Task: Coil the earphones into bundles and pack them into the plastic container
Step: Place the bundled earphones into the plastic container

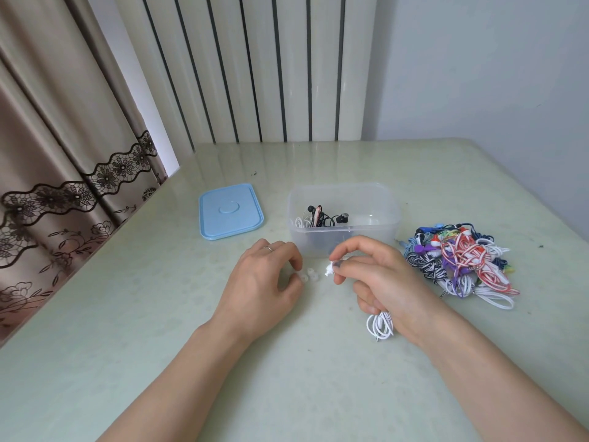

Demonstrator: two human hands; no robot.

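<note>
My right hand (379, 279) holds a coiled white earphone (380, 327); its loops hang below the palm, and thumb and forefinger pinch the white earbud end (330, 268). My left hand (266, 275) rests on the table with curled fingers touching small clear ear tips (307, 276) that lie between the hands. The clear plastic container (344, 240) stands just behind, holding a white bundle and a black-and-red bundle (322, 216). A tangled heap of coloured earphones (459, 261) lies to the right.
The container's light blue lid (230, 210) lies flat to its left. The pale green table (287, 378) ends at a curtain on the left and a striped wall panel behind.
</note>
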